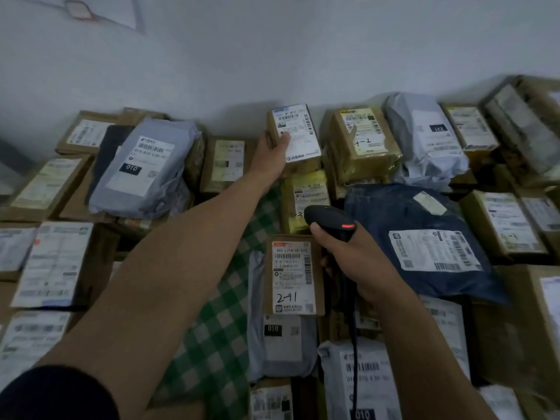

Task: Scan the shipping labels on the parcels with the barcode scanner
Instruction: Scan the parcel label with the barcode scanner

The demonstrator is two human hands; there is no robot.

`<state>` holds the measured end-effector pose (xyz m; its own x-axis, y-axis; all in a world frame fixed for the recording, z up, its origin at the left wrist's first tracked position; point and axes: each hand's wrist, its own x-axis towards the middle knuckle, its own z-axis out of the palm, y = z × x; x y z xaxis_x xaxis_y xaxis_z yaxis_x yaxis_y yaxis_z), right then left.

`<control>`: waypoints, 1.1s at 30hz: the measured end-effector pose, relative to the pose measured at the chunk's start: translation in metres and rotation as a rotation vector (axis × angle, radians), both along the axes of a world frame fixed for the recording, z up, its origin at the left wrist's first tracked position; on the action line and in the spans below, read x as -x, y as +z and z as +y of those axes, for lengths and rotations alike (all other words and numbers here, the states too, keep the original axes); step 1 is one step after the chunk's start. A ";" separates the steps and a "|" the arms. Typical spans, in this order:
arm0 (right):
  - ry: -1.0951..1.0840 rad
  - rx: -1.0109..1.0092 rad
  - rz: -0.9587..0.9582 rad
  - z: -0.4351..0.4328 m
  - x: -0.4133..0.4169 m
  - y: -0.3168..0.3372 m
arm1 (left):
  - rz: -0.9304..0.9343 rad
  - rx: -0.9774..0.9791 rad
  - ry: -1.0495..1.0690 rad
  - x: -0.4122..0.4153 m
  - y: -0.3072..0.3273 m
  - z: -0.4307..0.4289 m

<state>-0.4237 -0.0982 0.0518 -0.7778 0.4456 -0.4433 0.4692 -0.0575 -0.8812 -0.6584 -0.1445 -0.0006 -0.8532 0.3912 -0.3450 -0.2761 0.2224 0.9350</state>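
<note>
Right of a grey mailer bag (142, 168), the left hand (271, 154) grips a small labelled cardboard box (303, 131) near the wall, thumb on its label, while further right the right hand (357, 262) curls round the black barcode scanner (328, 219), its red light lit, beside a dark blue bag (424, 213).

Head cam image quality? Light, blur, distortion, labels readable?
Head view: dim, bluish, flat light, no glare. Wide-angle bending and blur toward the edges; outer parcel labels smear. Centre is sharpest: the label on the small box gripped by the left hand and the 2-41 box. The scanner in the right hand shows a red light.
</note>
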 end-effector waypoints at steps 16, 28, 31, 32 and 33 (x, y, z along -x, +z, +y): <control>-0.014 0.015 0.003 0.011 0.003 -0.002 | 0.290 0.266 -0.213 -0.022 -0.006 -0.008; 0.152 0.061 -0.053 -0.047 -0.003 0.019 | 0.315 0.598 -0.077 -0.086 -0.061 -0.168; 0.148 0.068 -0.089 -0.055 -0.003 0.014 | 0.266 0.728 -0.152 -0.095 -0.074 -0.183; 0.151 0.070 -0.098 -0.058 -0.003 0.011 | 0.282 0.738 -0.135 -0.096 -0.077 -0.186; 0.164 0.064 -0.104 -0.061 -0.003 0.010 | 0.285 0.730 -0.099 -0.096 -0.080 -0.187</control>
<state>-0.4204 -0.1589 0.0616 -0.7864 0.2848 -0.5482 0.5649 -0.0275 -0.8247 -0.5623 -0.3319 -0.0803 -0.9204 0.2285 -0.3172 0.0049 0.8181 0.5750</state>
